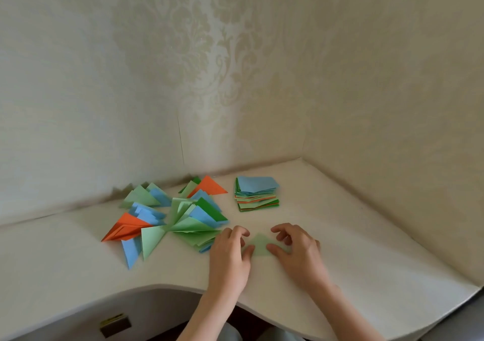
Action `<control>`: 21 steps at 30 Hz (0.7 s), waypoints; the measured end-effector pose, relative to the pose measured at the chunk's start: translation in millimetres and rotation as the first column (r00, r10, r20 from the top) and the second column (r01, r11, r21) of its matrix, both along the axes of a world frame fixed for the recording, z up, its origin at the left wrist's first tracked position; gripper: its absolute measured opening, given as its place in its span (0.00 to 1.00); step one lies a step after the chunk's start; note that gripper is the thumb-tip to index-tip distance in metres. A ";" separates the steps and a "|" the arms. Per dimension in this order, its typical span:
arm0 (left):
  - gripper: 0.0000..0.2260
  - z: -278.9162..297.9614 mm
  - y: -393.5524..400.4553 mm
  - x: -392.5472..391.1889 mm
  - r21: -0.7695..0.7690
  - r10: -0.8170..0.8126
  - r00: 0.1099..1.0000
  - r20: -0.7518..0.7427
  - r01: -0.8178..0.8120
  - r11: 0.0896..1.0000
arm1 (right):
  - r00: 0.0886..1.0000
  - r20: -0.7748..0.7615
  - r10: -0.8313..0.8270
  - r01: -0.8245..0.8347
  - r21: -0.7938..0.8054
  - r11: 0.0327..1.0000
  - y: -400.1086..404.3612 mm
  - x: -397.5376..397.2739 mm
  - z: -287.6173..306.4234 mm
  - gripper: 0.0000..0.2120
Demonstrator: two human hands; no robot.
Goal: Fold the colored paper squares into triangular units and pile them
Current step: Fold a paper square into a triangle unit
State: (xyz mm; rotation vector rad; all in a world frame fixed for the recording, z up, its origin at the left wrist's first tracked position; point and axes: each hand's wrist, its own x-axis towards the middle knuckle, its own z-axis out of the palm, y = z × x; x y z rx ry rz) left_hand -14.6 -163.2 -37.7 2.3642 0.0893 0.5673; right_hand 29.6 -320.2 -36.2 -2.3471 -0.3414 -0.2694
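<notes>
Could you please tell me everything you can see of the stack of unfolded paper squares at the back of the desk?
The stack of paper squares is a fairly neat pile of thin colored sheets lying flat on the white desk, near the wall corner. A light blue sheet lies on top; the edges below show light green, orange and dark green layers, slightly fanned out of line. It stands apart, right of the scattered folded triangles and beyond both hands. Nothing touches it but the desk.

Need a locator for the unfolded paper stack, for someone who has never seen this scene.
On the white table in the wall corner, look behind the right hand. The stack of squares sits there, apart from the scattered folded triangles on the left: neat, flat, layered, blue sheet on top.
</notes>
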 end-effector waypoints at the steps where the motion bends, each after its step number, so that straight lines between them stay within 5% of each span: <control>1: 0.07 -0.5 2.6 -0.8 -0.035 -0.010 1.000 -0.004 0.009 0.999 | 1.000 -0.023 0.013 -0.013 0.023 1.000 -1.5 0.6 1.6 0.13; 11: 0.08 2.0 12.1 -7.2 -0.109 -0.040 0.999 -0.019 0.037 0.993 | 0.995 0.072 0.069 -0.075 0.076 0.994 -9.6 -7.8 0.3 0.09; 21: 0.12 15.2 -15.1 -4.8 0.196 0.055 0.994 -0.094 -0.036 0.980 | 0.994 0.091 0.053 -0.063 0.110 0.992 -8.2 -8.6 -1.0 0.10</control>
